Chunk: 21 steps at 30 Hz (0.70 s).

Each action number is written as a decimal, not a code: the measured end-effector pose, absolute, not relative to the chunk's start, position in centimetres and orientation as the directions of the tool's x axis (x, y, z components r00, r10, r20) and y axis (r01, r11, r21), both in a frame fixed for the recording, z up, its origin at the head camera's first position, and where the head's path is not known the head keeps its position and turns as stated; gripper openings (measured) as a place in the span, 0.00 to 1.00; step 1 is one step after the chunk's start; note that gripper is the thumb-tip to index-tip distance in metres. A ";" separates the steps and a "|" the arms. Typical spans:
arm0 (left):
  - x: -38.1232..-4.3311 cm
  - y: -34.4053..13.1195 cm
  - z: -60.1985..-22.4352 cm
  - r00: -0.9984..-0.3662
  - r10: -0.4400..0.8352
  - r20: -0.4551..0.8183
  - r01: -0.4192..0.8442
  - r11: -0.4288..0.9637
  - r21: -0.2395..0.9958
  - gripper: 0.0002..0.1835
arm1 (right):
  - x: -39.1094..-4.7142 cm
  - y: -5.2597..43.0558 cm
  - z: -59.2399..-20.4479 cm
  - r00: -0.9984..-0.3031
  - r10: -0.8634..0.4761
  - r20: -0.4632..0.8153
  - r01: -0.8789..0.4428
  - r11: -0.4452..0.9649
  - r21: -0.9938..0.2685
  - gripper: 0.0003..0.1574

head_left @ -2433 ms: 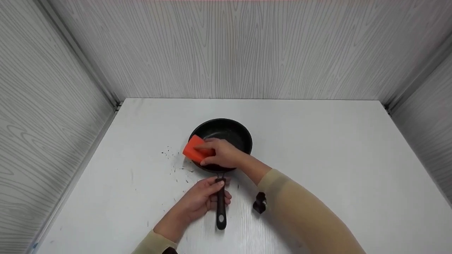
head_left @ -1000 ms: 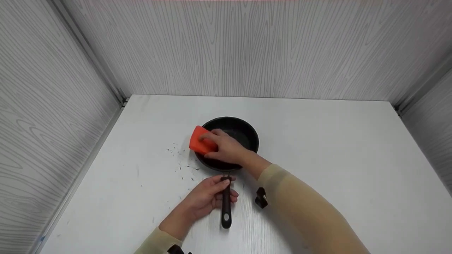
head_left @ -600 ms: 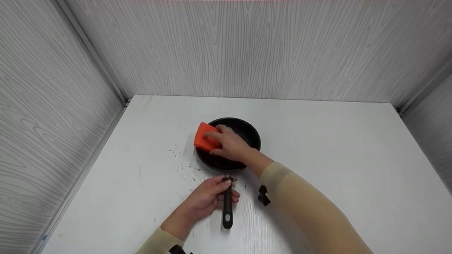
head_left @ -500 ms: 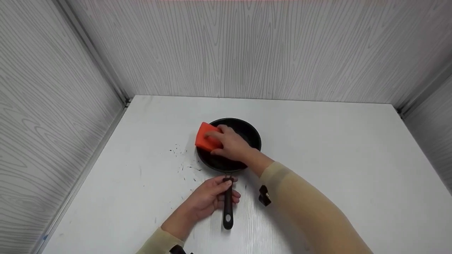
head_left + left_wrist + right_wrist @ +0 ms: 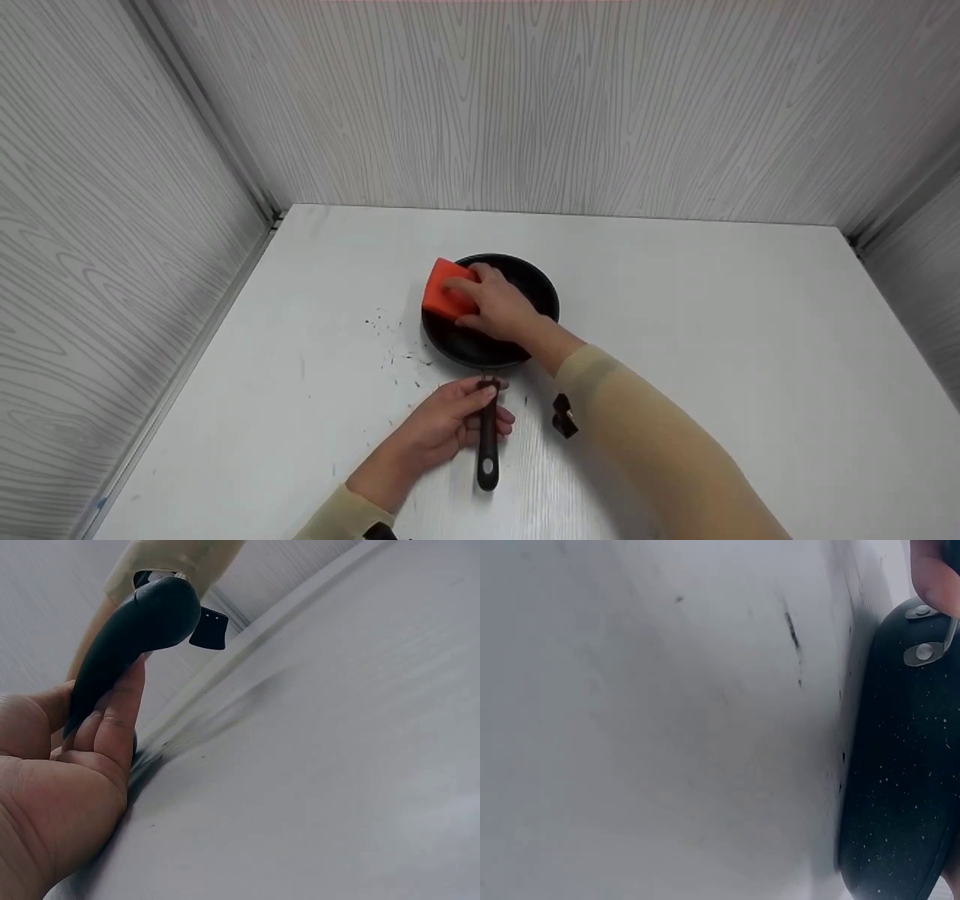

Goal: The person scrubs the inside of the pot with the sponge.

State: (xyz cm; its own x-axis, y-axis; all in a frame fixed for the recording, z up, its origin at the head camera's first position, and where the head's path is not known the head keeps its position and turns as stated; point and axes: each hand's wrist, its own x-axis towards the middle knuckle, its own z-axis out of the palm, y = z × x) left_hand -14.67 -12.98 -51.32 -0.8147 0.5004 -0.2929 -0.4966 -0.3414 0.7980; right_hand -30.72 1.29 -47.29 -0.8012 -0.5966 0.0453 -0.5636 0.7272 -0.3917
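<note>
A black frying pan (image 5: 480, 346) lies on the white table in the head view, its handle (image 5: 487, 450) pointing toward me. My left hand (image 5: 448, 420) grips that handle near the pan; the left wrist view shows the thumb and fingers (image 5: 112, 716) around it. Over the pan's left side, my right hand (image 5: 501, 301) pinches an orange-red sponge (image 5: 445, 291) against the inner wall and rim. The pan's speckled outer side (image 5: 900, 765) fills the right edge of the right wrist view, where the sponge is out of sight.
Dark crumbs and marks (image 5: 409, 356) are scattered on the white table (image 5: 697, 337) left of the pan. Grey wood-grain panels (image 5: 525, 105) enclose the table at the back and both sides.
My right hand has moved the sponge up along the pan's left rim, from lower left toward upper left. My left hand keeps its grip on the handle. The whole view has shifted slightly.
</note>
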 end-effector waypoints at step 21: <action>-14.6 -13.0 -51.4 -0.821 0.489 -0.293 -0.492 -0.347 0.799 0.24 | -31.5 2.0 -46.8 -0.744 -0.649 0.160 -0.665 0.742 -0.083 0.31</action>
State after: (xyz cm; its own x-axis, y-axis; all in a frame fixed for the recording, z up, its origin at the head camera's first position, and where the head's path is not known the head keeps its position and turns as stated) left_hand -14.64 -12.96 -51.40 -0.8214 0.4892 -0.2932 -0.4916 -0.3468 0.7988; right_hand -31.53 1.99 -46.80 -0.7438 -0.6489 0.1602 -0.6652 0.7420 -0.0830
